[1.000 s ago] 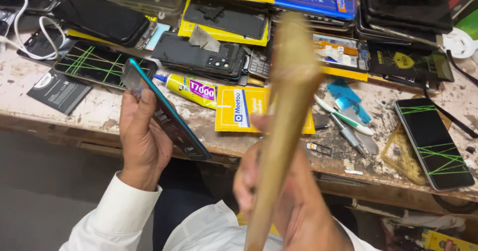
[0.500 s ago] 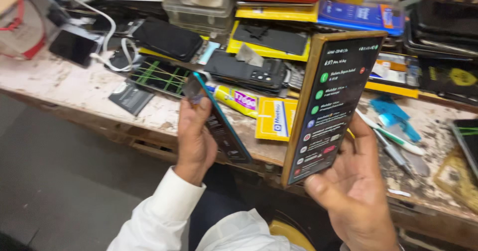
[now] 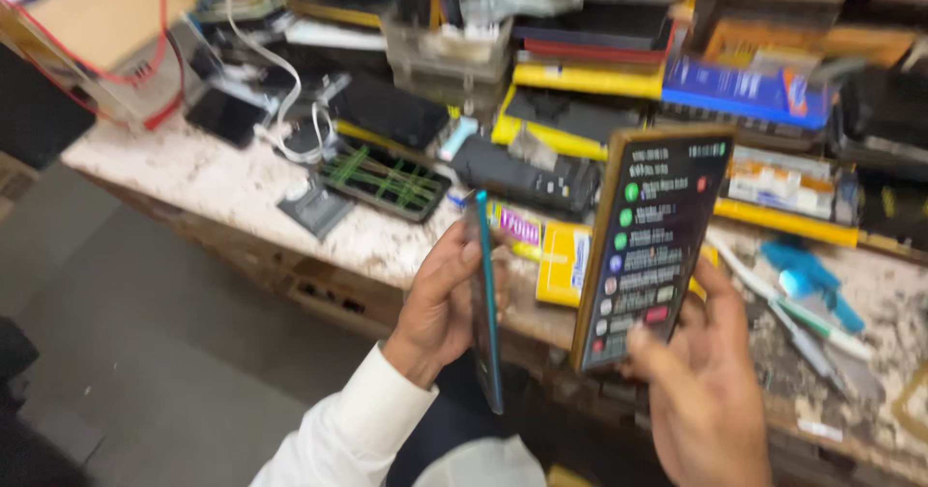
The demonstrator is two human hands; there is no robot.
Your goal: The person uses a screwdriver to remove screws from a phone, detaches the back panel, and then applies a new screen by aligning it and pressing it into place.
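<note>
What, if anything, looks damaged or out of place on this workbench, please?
The dark panel lying on the bench is crossed by green lines, as if cracked or marked. The bench surface itself is stained and flaking. The left hand holds a teal phone edge-on; the right hand holds a lit phone, which looks intact.
</note>
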